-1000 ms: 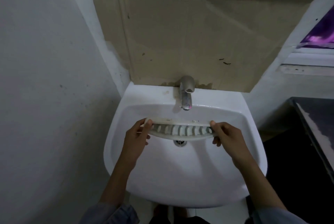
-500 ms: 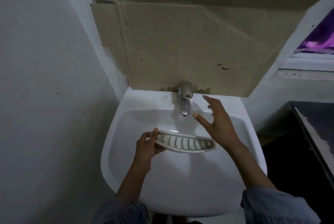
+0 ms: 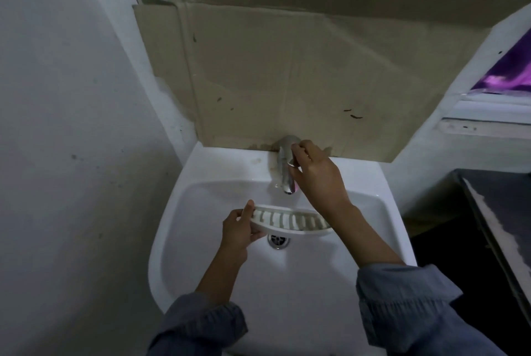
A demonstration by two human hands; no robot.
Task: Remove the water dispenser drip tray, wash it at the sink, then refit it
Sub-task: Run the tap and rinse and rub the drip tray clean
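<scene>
One slotted drip tray point(image 3: 290, 222), gripped by left hand point(image 3: 238, 230), over sink point(image 3: 198, 243); right hand point(image 3: 316, 176) grips tap point(image 3: 284, 167).

The tray point(image 3: 290, 220) is seen as a long, shallow white piece with a curved outline, a raised rim and a row of short slots across its top. It is held above the bowl of the sink point(image 3: 178, 212), slotted face up and tilted slightly, with its left end gripped by the left hand point(image 3: 238, 230); its right end is hidden behind the right forearm. It is placed just in front of and below the spout of the tap point(image 3: 284, 172), over the drain point(image 3: 278, 240). The sink is white and rounded, set against the wall. The metal tap at its back is gripped near the top by the right hand point(image 3: 316, 174).
</scene>
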